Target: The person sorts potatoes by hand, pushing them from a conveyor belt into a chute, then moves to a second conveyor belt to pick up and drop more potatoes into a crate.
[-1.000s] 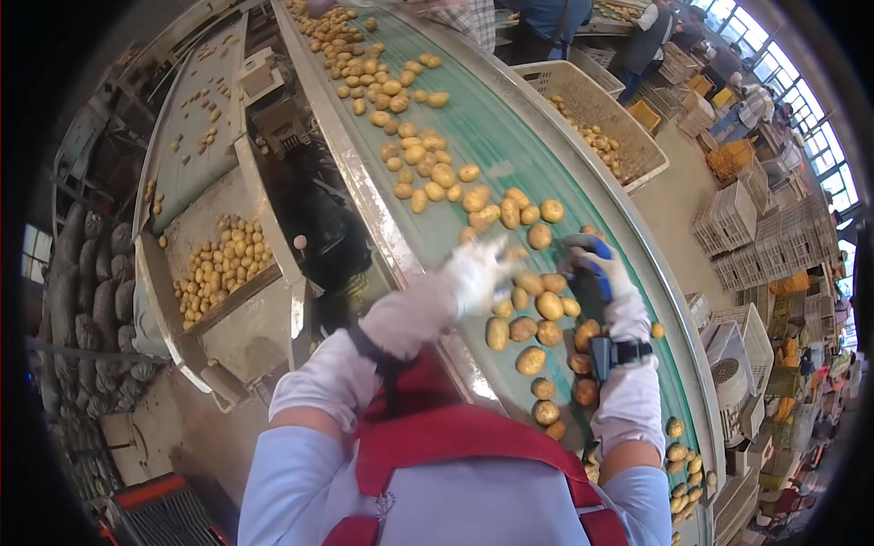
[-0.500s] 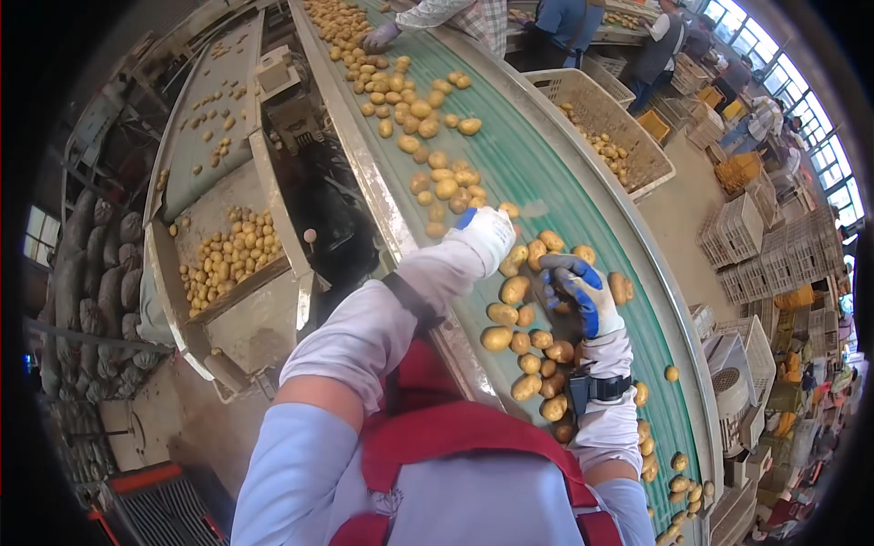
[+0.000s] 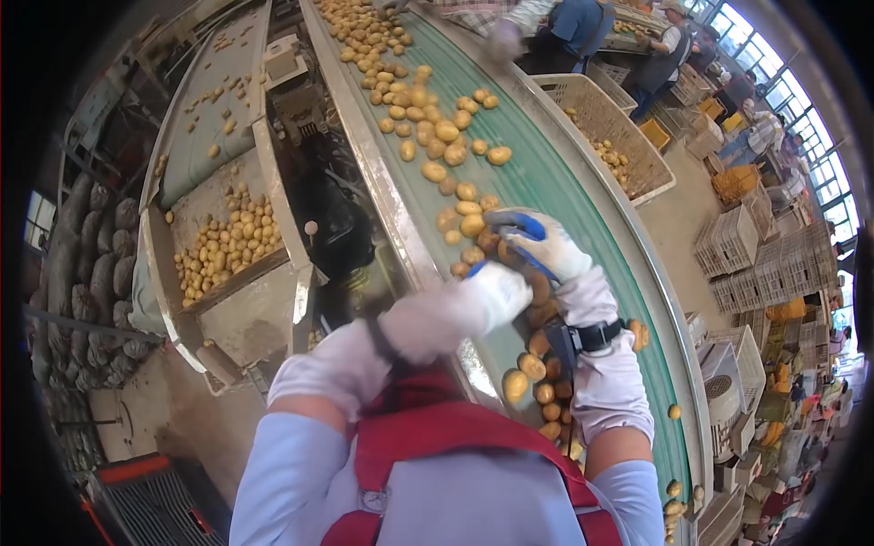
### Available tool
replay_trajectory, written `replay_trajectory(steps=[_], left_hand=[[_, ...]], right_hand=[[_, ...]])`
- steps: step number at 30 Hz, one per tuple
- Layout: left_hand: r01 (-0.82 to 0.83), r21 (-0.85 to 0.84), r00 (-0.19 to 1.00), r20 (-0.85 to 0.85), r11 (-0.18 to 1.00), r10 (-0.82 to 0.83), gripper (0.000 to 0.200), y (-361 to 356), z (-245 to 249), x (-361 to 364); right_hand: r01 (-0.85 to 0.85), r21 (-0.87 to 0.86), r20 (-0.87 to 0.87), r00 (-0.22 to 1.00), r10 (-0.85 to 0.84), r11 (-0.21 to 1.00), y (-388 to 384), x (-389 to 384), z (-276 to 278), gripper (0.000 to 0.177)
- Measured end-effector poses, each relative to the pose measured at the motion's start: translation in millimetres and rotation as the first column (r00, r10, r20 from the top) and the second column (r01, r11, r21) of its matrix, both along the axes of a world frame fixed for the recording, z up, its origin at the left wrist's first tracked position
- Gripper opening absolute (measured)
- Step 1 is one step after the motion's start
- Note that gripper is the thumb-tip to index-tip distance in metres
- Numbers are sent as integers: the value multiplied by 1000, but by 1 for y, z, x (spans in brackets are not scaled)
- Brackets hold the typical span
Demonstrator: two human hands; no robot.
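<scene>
Potatoes (image 3: 469, 207) lie along a green conveyor belt (image 3: 537, 191), loosely grouped up the belt and bunched below my hands. My left hand (image 3: 503, 295), in a white glove with blue fingertips, is at the near side of the belt beside the potatoes. It is smeared by motion, and its fingers are mostly hidden. Just above and to the right, my right hand (image 3: 544, 244), gloved in white and blue, reaches over the potatoes with curled fingers. What lies inside its fingers is hidden. A black strap with a device (image 3: 596, 337) is around my right wrist.
A metal rail (image 3: 628, 223) edges the belt. Left stands a chute of potatoes (image 3: 228, 241) under another conveyor (image 3: 211, 118). A large crate (image 3: 651, 177) is beyond the rail, with stacked crates (image 3: 778, 268) farther right. Co-workers (image 3: 574, 32) stand at the top.
My right hand has moved up the belt and left, close to my left hand. My left hand has come down towards me. A co-worker's gloved hand has moved across to the belt's far edge.
</scene>
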State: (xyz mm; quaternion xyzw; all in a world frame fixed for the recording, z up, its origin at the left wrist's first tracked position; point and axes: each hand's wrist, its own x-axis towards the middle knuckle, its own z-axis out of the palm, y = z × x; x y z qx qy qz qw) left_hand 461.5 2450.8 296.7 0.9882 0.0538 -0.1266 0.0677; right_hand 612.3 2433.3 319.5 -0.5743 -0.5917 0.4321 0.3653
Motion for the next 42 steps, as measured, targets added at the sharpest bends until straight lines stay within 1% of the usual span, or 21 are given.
replay_trajectory(steps=[3,5,6,9,13,15,17,19,20,22,23,25,27,28,29,32,33,34,35,39,42], left_hand=[[-43,-557,987,103,830,120,34,8,13,-60],[-67,-961,975,-5,269,223,49,33,6,-93],[1,-985,964,-44,-173,261,58,49,-1,-108],[-43,-778,873,-335,-627,355,53,66,1,-141],[390,-616,716,-264,-684,646,57,90,-16,-129],[543,-567,630,-212,-619,747,59,97,-16,-121],[476,-560,542,-420,-678,728,51,122,-35,-120],[300,-627,776,-278,-719,566,46,144,-51,-113],[160,-794,630,-375,-587,680,43,139,-4,-97],[-18,-936,663,-274,-351,697,46,142,4,-77],[-153,-977,669,-212,-148,712,47,139,4,-66],[-10,-894,790,268,449,552,46,119,-50,-50],[-89,-934,949,25,345,313,40,111,-22,-51],[-95,-930,948,24,356,317,40,107,-24,-55],[-13,-923,937,123,384,326,38,111,-24,-59],[-24,-824,805,319,566,500,36,176,-35,-70],[-256,-889,746,67,379,663,34,202,-29,-73],[-244,-712,659,376,658,651,30,231,-39,-73],[-350,-537,608,493,767,623,27,251,-49,-67],[-438,-149,898,-28,887,439,27,304,-29,-45],[-442,-103,893,40,891,447,34,311,-89,-26]], right_hand=[[-222,-43,397,891,221,974,41,-7,-36,35],[-311,-163,614,710,344,936,56,-30,-70,35],[-283,-240,720,590,366,929,62,-50,-69,34],[-186,-326,843,387,374,927,59,-89,-76,32],[-111,-321,863,376,339,941,63,-74,-73,30],[-301,-328,530,726,438,895,50,-41,-54,29],[-78,-263,229,963,141,962,50,-14,-17,35],[155,-297,-215,950,-225,942,46,-3,24,39],[183,-273,-381,881,-281,945,53,4,32,44],[221,-173,-634,720,-280,960,68,12,39,50],[216,-166,-637,721,-272,962,80,15,40,50],[196,-243,-569,765,-303,950,105,24,26,43],[227,-181,-106,963,-248,957,143,28,2,33],[185,-90,331,932,-146,979,153,34,-27,36],[119,-33,707,704,-61,992,164,33,-41,40],[86,-367,840,459,290,926,194,26,-50,43],[85,-375,833,467,295,923,203,27,-56,43],[95,-432,843,396,364,897,211,26,-62,42],[110,-481,845,322,426,870,209,27,-68,42],[188,-483,846,354,400,855,200,11,-43,36],[209,-418,880,335,337,884,190,9,-33,36]])
